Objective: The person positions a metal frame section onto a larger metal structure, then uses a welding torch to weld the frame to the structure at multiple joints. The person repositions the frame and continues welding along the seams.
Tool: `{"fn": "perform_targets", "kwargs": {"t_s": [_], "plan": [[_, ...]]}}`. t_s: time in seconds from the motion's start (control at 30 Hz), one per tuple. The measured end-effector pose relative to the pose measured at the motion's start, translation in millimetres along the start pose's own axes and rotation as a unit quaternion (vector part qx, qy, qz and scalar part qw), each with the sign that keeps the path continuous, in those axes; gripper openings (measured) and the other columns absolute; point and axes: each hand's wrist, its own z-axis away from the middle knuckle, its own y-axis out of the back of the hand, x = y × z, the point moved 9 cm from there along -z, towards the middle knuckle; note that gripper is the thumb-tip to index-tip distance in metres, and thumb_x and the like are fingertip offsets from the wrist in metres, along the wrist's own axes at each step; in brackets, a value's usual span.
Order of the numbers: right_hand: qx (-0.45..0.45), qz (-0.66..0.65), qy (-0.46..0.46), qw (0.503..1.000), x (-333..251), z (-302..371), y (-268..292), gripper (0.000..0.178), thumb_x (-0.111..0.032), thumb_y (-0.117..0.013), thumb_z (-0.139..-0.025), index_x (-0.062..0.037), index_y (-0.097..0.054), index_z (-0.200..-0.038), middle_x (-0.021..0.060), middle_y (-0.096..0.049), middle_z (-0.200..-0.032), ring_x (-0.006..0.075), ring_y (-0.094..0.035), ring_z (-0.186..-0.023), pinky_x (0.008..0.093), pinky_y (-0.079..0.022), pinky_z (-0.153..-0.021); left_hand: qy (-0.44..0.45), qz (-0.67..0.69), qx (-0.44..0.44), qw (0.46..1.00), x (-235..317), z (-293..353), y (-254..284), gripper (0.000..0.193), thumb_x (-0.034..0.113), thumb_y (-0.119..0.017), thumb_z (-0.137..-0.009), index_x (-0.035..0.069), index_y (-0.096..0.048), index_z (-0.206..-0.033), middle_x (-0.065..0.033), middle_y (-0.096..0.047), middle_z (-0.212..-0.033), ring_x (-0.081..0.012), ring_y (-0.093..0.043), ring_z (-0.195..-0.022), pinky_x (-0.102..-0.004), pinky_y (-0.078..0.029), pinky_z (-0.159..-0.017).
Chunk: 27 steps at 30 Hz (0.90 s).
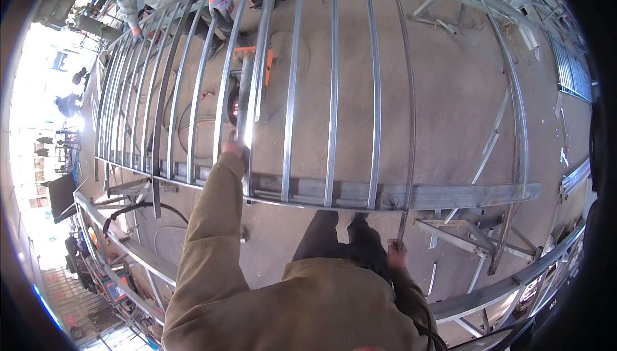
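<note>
My left arm reaches forward over a long metal frame, and my left hand (233, 148) is closed at the near end of a short grey metal tube (245, 97). This tube lies among the shiny bars (292, 94) that run across the frame. Low on the right, my right hand (397, 256) grips the near end of a thin dark metal bar (409, 94). That bar reaches past the near rail (450, 195) to the far rail. Its end inside my fist is hidden.
Across the frame at the far left, a co-worker's gloved hand (222, 5) rests at the bars. An orange tool or stand (268, 67) shows beneath them. Metal trestles (472, 238) stand at the near right, a curved railing (144, 254) at the near left. Cables lie on the floor.
</note>
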Motion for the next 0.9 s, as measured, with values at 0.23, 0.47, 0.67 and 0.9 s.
{"fn": "perform_targets", "kwargs": {"t_s": [0.23, 0.47, 0.67, 0.9], "plan": [[0.001, -0.024, -0.079, 0.997, 13, -1, 6, 0.013, -0.021, -0.068, -0.096, -0.0099, -0.075, -0.099, 0.0009, -0.063, -0.073, 0.0133, -0.058, -0.065, 0.0344, -0.049, -0.061, 0.034, 0.024, -0.063, 0.997, 17, 3, 10, 0.063, 0.041, -0.048, -0.101, 0.009, -0.044, -0.155, -0.0293, -0.06, -0.139, -0.0445, -0.057, -0.132, -0.0475, -0.043, -0.113], [0.023, -0.01, -0.146, 0.989, 14, 5, 8, 0.022, -0.03, -0.073, -0.091, -0.0084, -0.075, -0.098, 0.003, -0.066, -0.075, 0.015, -0.06, -0.067, 0.0348, -0.049, -0.062, -0.038, 0.355, 0.082, 0.93, 35, 68, 44, 0.051, 0.026, -0.059, -0.1, -0.002, -0.056, -0.143, -0.0215, -0.067, -0.13, -0.0288, -0.068, -0.112, -0.0384, -0.053, -0.095], [0.003, -0.017, -0.086, 0.996, 7, -3, 4, 0.023, -0.029, -0.071, -0.093, -0.0065, -0.069, -0.097, 0.002, -0.058, -0.068, 0.0141, -0.055, -0.06, 0.0338, -0.044, -0.055, -0.1, 0.198, 0.253, 0.942, 49, 239, 75, 0.035, 0.024, -0.062, -0.101, 0.0, -0.065, -0.127, -0.0158, -0.064, -0.105, -0.0281, -0.062, -0.093, -0.0398, -0.052, -0.084], [-0.052, -0.082, -0.095, 0.991, 23, -7, -7, 0.026, -0.032, -0.066, -0.099, -0.0072, -0.065, -0.092, 0.0, -0.055, -0.067, 0.0125, -0.053, -0.056, 0.0329, -0.042, -0.051, -0.098, 0.188, -0.003, 0.977, 23, 367, -53, 0.032, 0.027, -0.065, -0.1, 0.002, -0.069, -0.12, -0.0169, -0.068, -0.11, -0.0289, -0.067, -0.099, -0.0375, -0.054, -0.089]]}}
